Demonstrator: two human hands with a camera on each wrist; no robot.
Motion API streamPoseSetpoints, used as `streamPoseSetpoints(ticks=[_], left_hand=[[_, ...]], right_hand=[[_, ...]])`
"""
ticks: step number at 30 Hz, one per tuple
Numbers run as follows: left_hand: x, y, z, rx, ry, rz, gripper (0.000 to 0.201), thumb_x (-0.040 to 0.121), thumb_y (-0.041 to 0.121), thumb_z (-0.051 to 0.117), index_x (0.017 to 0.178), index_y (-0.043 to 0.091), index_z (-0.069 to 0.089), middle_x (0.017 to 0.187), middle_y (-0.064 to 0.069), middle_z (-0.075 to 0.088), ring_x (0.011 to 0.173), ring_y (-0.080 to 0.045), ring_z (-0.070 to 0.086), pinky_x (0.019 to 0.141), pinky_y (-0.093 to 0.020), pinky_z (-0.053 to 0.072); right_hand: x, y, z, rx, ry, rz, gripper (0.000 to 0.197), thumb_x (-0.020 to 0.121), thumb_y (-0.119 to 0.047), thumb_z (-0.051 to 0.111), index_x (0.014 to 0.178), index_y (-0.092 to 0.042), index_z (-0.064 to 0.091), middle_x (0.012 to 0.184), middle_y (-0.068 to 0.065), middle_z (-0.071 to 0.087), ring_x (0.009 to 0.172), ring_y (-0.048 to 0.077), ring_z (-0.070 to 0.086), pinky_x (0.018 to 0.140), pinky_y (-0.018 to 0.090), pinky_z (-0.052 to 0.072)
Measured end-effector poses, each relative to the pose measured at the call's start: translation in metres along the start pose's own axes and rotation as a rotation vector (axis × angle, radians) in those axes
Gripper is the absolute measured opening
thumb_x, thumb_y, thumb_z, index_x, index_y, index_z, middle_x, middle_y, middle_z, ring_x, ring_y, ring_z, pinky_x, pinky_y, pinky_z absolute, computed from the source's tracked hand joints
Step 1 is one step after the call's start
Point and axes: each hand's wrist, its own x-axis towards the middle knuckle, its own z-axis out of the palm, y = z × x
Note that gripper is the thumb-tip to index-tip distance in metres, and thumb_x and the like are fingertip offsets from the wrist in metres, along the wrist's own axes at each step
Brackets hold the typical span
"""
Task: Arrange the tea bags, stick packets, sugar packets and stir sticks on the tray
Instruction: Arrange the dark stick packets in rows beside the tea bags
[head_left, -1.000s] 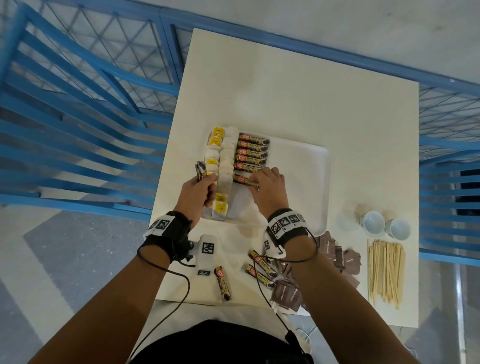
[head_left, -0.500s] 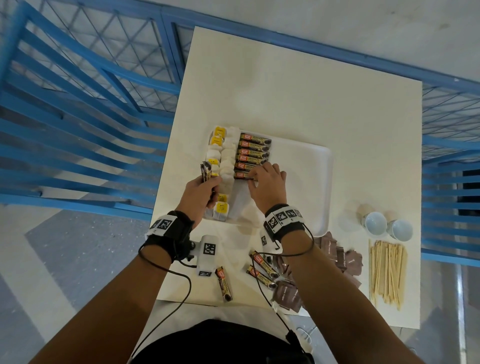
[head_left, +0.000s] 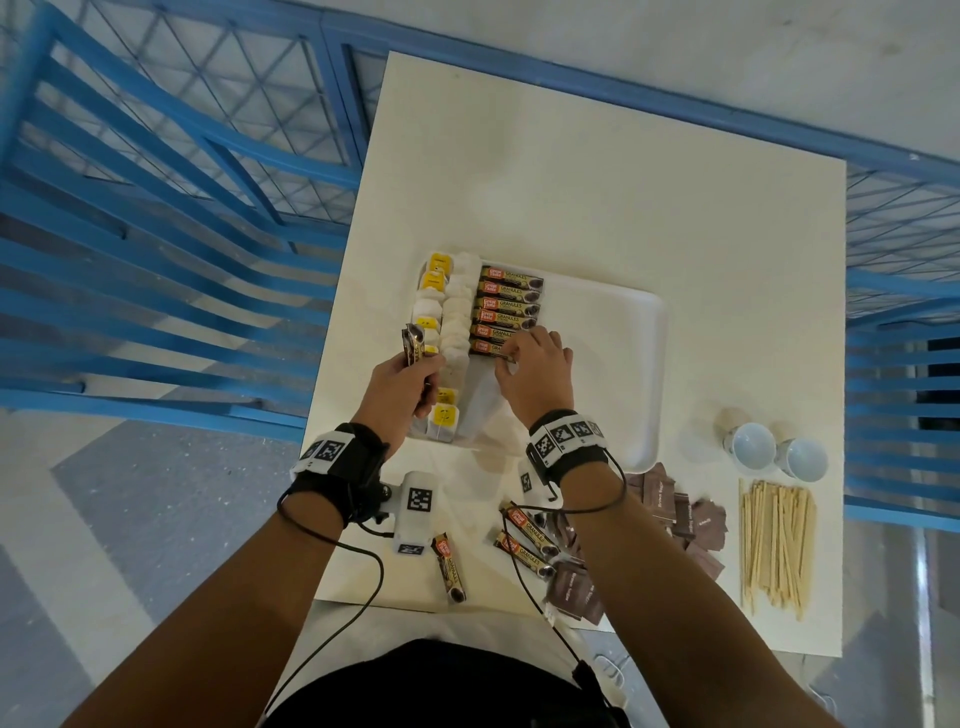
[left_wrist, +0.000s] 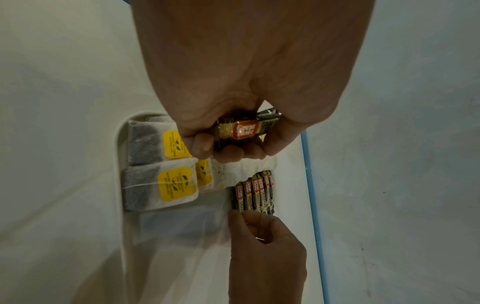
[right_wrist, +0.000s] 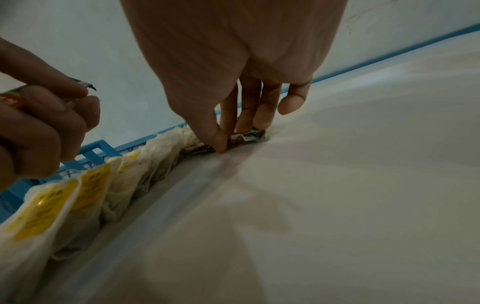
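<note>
On the white rectangular tray (head_left: 639, 364), the right hand (head_left: 535, 364) pinches the nearest brown stick packet (right_wrist: 244, 138) of the row. The left wrist view shows the left hand (left_wrist: 233, 127) gripping spare packets (left_wrist: 244, 128) above yellow-tagged tea bags (left_wrist: 161, 185). Only the head view shows brown sugar packets (head_left: 685, 514) and wooden stir sticks (head_left: 776, 545) on the bench (head_left: 623, 182).

White table (head_left: 597, 197): tray (head_left: 623, 374), two cups (head_left: 774, 452), stir sticks (head_left: 776, 545), sugar packets (head_left: 691, 514), loose stick packets (head_left: 524, 538).

The head view looks steeply down from above the table (head_left: 623, 208), taking in the whole tray (head_left: 613, 364) at mid distance. The left wrist view sits close over the tea bags (left_wrist: 155, 185), facing 6 o'clock. The right wrist view skims low along the tray toward 11 o'clock. All three share the tea bag row.
</note>
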Motion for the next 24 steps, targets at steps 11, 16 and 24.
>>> streamPoseSetpoints(ticks=[11,16,24], left_hand=[[-0.004,0.002,0.002,-0.039,-0.051,-0.023,0.017,0.097,0.004,0.054,0.104,0.006,0.07,0.073,-0.005,0.059,0.062,-0.019,0.053,0.054,-0.029,0.04],[-0.007,0.001,0.004,-0.035,-0.123,-0.028,0.021,0.098,0.003,0.052,0.11,0.003,0.069,0.078,-0.007,0.064,0.066,-0.022,0.057,0.054,-0.029,0.044],[-0.009,0.0,0.008,-0.021,-0.205,0.011,0.018,0.103,0.006,0.055,0.113,0.004,0.069,0.102,-0.011,0.07,0.075,-0.021,0.071,0.064,-0.03,0.059]], right_hand=[[0.001,-0.001,0.0,0.009,0.029,-0.017,0.007,0.086,-0.019,0.067,0.092,-0.015,0.064,0.1,0.003,0.058,0.094,0.024,0.051,0.085,0.042,0.045],[0.0,-0.002,-0.002,0.013,0.041,-0.024,0.01,0.085,-0.02,0.067,0.093,-0.015,0.063,0.101,0.003,0.057,0.094,0.025,0.052,0.085,0.044,0.045],[-0.004,-0.018,-0.02,0.343,0.05,-0.075,0.009,0.09,-0.015,0.064,0.098,-0.017,0.067,0.094,-0.008,0.062,0.086,0.011,0.056,0.082,0.031,0.05]])
